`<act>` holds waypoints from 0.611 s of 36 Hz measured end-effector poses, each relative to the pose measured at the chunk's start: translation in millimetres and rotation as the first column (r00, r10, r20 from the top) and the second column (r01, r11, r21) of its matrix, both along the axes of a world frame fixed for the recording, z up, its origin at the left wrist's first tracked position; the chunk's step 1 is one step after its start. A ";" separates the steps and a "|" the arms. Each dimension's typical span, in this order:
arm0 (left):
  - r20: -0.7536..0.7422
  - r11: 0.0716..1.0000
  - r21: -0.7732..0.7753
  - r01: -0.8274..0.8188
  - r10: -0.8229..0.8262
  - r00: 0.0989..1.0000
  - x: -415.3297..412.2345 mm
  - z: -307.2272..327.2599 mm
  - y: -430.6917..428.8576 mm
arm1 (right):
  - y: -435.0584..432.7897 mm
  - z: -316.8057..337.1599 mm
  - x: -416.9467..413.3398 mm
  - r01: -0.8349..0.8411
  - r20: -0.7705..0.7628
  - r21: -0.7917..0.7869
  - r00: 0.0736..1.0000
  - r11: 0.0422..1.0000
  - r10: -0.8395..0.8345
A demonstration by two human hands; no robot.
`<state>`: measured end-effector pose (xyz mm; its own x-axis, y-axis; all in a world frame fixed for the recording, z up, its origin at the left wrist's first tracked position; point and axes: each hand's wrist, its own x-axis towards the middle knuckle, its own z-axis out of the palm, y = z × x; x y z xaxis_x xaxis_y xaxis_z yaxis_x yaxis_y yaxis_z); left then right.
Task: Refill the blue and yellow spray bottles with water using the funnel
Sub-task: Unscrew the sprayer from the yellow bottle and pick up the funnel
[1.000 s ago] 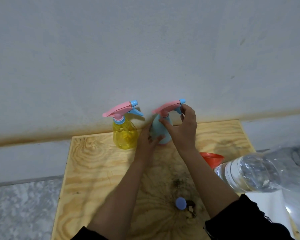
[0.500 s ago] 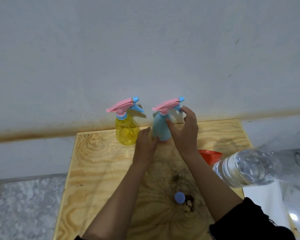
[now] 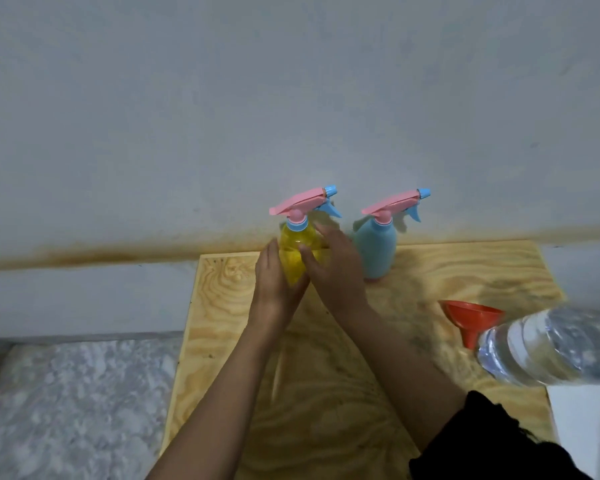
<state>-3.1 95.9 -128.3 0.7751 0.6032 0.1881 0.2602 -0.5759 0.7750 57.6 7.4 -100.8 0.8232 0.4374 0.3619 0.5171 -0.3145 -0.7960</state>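
A pale grey wall (image 3: pixel 291 98) with a rusty stain along its foot fills the upper half of the view. Below it lies a plywood board (image 3: pixel 447 271), with a mottled grey surface (image 3: pixel 66 410) off its 9 o'clock side.

At the board's 4 o'clock edge looms a clear plastic bottle (image 3: pixel 551 348), close and blurred, with clear liquid showing through its wall.

The left hand (image 3: pixel 274 285) lies with straight fingers flat against the left flank of the yellow spray bottle (image 3: pixel 295 251). The right hand (image 3: pixel 340 271) wraps the bottle's right side, thumb across the front and fingers reaching up toward the neck.

The blue spray bottle (image 3: pixel 376 251) stands upright at 12 o'clock by the wall, untouched. Its body is opaque, so its contents cannot be told.

The yellow spray bottle stands at 11 o'clock, just beside the blue one. Its translucent body glows yellow, but no liquid level can be made out. Both bottles wear their pink trigger heads with blue nozzles.

An orange funnel (image 3: pixel 471 315) sits at 3 o'clock, with its spout running down against the clear bottle's outline.
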 end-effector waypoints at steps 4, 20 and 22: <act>0.082 0.988 -0.093 0.126 -0.119 0.989 15.1 -5.3 8.3 | 22.8 0.9 2.4 0.063 -0.023 0.047 0.998 0.997 -0.062; 0.069 0.993 -0.110 0.030 -0.022 0.997 9.4 -21.3 6.7 | 38.8 8.7 -11.0 0.306 -0.192 0.218 0.944 0.927 -0.267; 0.065 0.989 -0.134 0.064 -0.055 0.996 3.0 -21.4 2.5 | 34.6 13.2 -14.3 0.319 -0.203 0.247 0.940 0.915 -0.273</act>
